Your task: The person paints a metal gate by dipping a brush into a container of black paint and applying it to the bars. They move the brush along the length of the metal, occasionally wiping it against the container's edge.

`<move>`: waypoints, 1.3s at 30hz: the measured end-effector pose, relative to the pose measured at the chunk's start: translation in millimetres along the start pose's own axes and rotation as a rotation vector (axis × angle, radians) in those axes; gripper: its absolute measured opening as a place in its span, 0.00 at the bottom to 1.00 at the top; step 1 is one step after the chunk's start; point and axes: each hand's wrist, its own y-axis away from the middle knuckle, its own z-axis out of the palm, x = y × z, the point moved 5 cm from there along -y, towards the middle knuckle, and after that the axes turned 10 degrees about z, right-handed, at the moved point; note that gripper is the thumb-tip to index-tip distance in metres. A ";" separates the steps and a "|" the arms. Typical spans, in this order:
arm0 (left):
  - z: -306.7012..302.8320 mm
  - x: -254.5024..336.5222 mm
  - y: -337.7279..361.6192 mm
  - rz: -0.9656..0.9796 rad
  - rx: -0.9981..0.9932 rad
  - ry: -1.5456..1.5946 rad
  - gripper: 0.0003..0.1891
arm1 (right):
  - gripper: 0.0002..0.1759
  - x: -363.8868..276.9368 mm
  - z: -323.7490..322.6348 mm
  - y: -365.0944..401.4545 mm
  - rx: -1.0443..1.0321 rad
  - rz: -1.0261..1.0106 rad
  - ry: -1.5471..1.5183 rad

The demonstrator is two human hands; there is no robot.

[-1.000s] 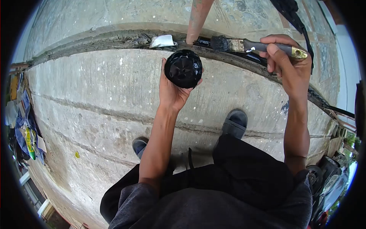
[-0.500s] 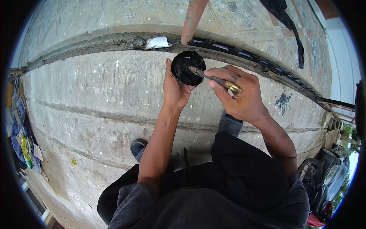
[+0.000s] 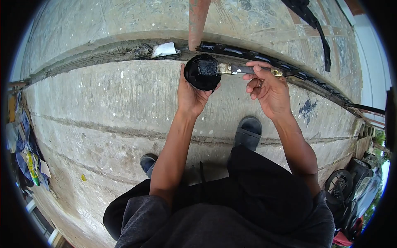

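Observation:
My left hand [image 3: 192, 97] is wrapped round a small round container of black paint [image 3: 199, 82] and holds it up in front of me. In my right hand [image 3: 271, 84] is a paintbrush [image 3: 244, 70], pinched by its dark handle with the other fingers curled loosely below. The brush lies nearly level, its bristles over the container's mouth and coated black. A metal band joins bristles and handle. Just beyond the container runs a black-painted metal grille [image 3: 256, 58], lying along the concrete edge.
A reddish post [image 3: 198, 25] rises behind the container. To its left lies a white crumpled piece [image 3: 165, 50] in the gutter. Black paint marks the concrete [image 3: 307, 108] at right. A motorcycle [image 3: 351, 182] stands far right; bags [image 3: 31, 161] lie far left.
The brush has turned from slanting into the container to lying level across its mouth. My right hand has rolled over, palm now showing. The view has shifted slightly.

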 end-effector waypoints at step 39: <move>-17.2 -0.3 -40.5 -0.068 -0.031 0.290 0.24 | 0.15 -20.6 -53.5 -66.3 -0.068 -0.190 -0.112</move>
